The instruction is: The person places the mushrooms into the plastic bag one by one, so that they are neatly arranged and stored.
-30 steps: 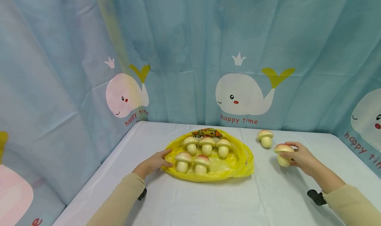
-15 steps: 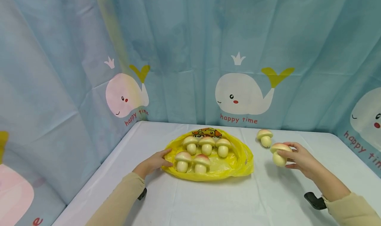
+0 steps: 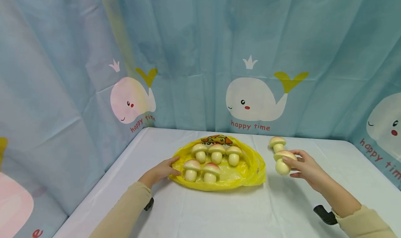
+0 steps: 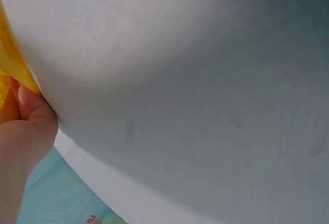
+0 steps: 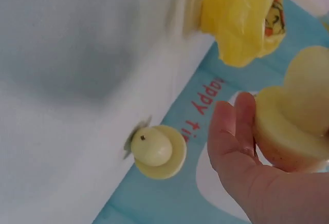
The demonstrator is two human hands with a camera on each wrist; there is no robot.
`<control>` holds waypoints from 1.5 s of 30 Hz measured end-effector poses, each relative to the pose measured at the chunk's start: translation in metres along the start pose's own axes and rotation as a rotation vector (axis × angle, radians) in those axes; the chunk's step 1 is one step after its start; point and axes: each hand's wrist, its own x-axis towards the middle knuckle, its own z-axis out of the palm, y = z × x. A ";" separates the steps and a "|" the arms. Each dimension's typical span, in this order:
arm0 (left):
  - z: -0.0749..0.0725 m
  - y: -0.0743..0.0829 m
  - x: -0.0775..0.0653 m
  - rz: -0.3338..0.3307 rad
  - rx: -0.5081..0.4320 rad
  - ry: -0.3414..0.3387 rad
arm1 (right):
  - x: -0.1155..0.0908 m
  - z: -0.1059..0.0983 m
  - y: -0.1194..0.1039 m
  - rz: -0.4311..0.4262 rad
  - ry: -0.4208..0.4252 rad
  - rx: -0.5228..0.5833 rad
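Observation:
My right hand (image 3: 308,170) holds a toy mushroom (image 3: 283,163) with a cream stem and pinkish-yellow cap, raised above the table right of the bag. In the right wrist view the same mushroom (image 5: 300,113) sits between the fingers and thumb. A second mushroom (image 3: 277,144) lies on the table just behind it, partly hidden by it in the head view. My left hand (image 3: 161,172) pinches the left rim of an open yellow plastic bag (image 3: 230,186). Inside the bag several similar mushrooms (image 3: 217,154) stand in two rows.
A white cloth covers the table (image 3: 225,213). Behind and to the sides hangs a blue curtain (image 3: 194,57) printed with whales. A dark strap-like piece (image 3: 325,215) sits under the right wrist, another (image 3: 149,204) under the left.
My right hand has lifted the mushroom off the table and carried it left, toward the bag. The left hand stays at the bag's rim.

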 end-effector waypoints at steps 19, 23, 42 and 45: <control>0.005 0.002 -0.002 0.005 -0.005 0.008 | -0.009 0.052 -0.013 -0.152 0.001 0.078; 0.006 0.000 -0.002 0.005 -0.013 0.012 | -0.006 0.063 -0.024 -0.193 -0.015 0.084; 0.005 -0.003 -0.001 0.004 -0.004 0.031 | 0.015 0.110 -0.036 -0.156 -0.084 0.039; 0.004 -0.001 -0.002 0.009 -0.008 0.030 | 0.019 0.117 -0.032 -0.150 -0.091 -0.003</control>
